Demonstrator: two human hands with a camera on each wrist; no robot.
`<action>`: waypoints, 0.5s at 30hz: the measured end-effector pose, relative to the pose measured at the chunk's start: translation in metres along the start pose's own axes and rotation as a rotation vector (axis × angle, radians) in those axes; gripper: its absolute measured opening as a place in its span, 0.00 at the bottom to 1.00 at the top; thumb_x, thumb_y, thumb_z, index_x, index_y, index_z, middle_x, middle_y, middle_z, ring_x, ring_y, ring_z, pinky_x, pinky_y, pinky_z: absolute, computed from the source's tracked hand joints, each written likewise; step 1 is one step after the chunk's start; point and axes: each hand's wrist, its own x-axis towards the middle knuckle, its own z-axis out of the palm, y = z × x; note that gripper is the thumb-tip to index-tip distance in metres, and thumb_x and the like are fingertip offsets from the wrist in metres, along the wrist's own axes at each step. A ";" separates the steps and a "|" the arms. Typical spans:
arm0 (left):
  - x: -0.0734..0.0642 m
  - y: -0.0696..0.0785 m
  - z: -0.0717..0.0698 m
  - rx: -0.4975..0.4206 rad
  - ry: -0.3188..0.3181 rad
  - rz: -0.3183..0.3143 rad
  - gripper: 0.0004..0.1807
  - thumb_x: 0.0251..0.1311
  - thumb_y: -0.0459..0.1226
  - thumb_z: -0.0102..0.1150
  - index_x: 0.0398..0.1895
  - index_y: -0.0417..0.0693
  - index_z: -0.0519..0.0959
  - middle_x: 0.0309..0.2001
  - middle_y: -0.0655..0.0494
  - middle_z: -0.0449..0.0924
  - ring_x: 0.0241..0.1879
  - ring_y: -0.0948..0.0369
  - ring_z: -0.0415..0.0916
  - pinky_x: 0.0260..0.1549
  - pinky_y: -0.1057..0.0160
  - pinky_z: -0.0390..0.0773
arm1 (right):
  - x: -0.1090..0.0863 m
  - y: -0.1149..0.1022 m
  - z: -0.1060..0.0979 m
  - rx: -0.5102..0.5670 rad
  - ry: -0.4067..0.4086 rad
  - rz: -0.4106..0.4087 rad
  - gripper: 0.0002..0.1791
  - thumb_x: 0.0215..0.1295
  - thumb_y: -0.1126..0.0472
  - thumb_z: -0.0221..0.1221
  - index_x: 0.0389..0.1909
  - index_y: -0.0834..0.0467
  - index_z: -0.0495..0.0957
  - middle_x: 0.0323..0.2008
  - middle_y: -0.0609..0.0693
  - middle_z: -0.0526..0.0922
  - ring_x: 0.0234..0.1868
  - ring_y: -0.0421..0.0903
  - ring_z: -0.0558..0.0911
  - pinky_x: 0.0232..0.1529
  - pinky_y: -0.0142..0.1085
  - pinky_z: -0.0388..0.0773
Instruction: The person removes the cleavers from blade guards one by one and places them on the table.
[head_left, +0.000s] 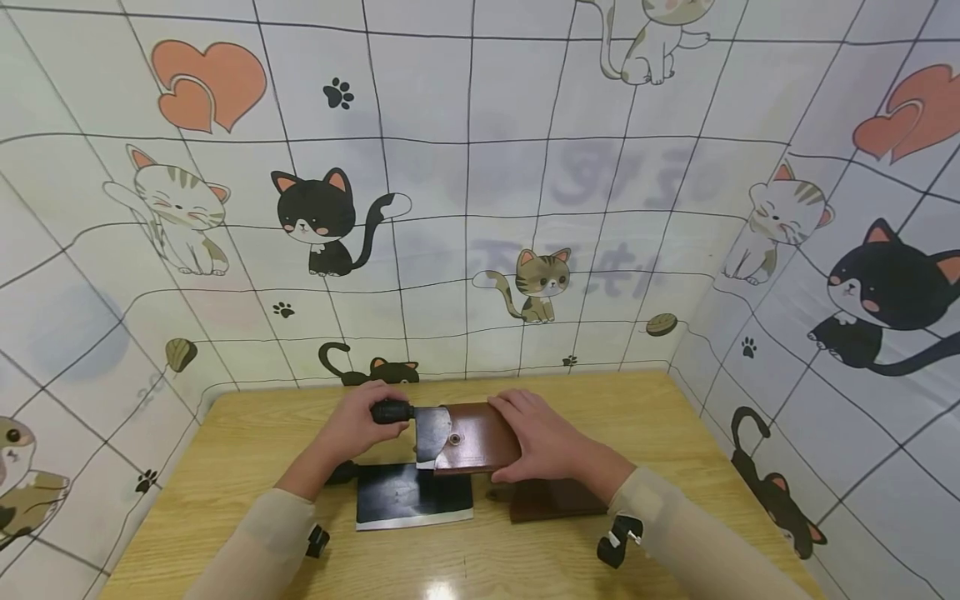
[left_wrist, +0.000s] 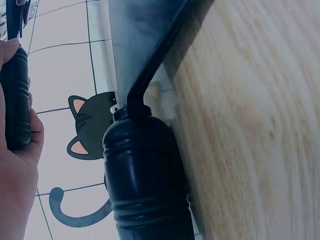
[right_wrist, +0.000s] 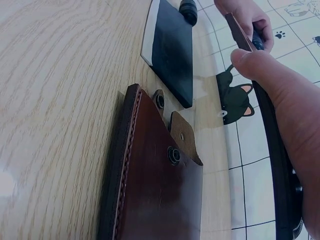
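My left hand (head_left: 356, 427) grips the black ridged handle (head_left: 392, 412) of a cleaver. Its blade (head_left: 431, 433) is mostly inside a brown leather sheath (head_left: 480, 442), with a strip near the handle showing. My right hand (head_left: 551, 440) holds that sheath by its far end, thumb on the near side. Below them on the table lies a second cleaver with a dark blade (head_left: 412, 497); its black handle (left_wrist: 147, 175) fills the lower left wrist view. Beside it, under my right hand, lies another brown leather sheath (right_wrist: 160, 195), with snap studs and a loose flap.
The wooden table (head_left: 247, 467) meets a white gridded curtain (head_left: 465, 200) with cartoon cats at its back and sides. Black camera mounts (head_left: 619, 540) sit on both wrists.
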 end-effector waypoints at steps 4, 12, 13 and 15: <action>0.000 0.001 -0.002 -0.011 -0.011 0.005 0.20 0.59 0.40 0.84 0.54 0.60 0.88 0.47 0.63 0.83 0.44 0.58 0.81 0.42 0.54 0.85 | -0.001 0.000 0.000 0.003 0.004 -0.008 0.66 0.50 0.27 0.78 0.84 0.56 0.64 0.75 0.51 0.70 0.75 0.51 0.69 0.75 0.53 0.69; 0.000 0.000 -0.004 -0.010 -0.016 0.010 0.20 0.59 0.42 0.84 0.53 0.62 0.88 0.47 0.63 0.83 0.42 0.60 0.81 0.40 0.58 0.85 | -0.001 -0.001 0.000 0.015 0.008 -0.010 0.66 0.50 0.27 0.79 0.85 0.56 0.64 0.76 0.51 0.70 0.75 0.51 0.69 0.74 0.53 0.70; 0.000 0.000 -0.004 -0.013 -0.017 0.009 0.20 0.59 0.42 0.85 0.53 0.62 0.88 0.47 0.63 0.83 0.42 0.60 0.81 0.40 0.58 0.85 | -0.001 -0.001 0.001 0.015 0.013 -0.014 0.66 0.50 0.27 0.79 0.84 0.56 0.64 0.75 0.51 0.70 0.74 0.51 0.70 0.73 0.54 0.71; -0.001 0.000 -0.004 -0.013 -0.019 0.005 0.20 0.59 0.42 0.85 0.53 0.62 0.88 0.47 0.63 0.83 0.42 0.60 0.81 0.40 0.57 0.85 | -0.001 -0.001 0.001 0.015 0.021 -0.023 0.66 0.50 0.27 0.79 0.84 0.56 0.65 0.75 0.51 0.71 0.74 0.51 0.70 0.73 0.54 0.71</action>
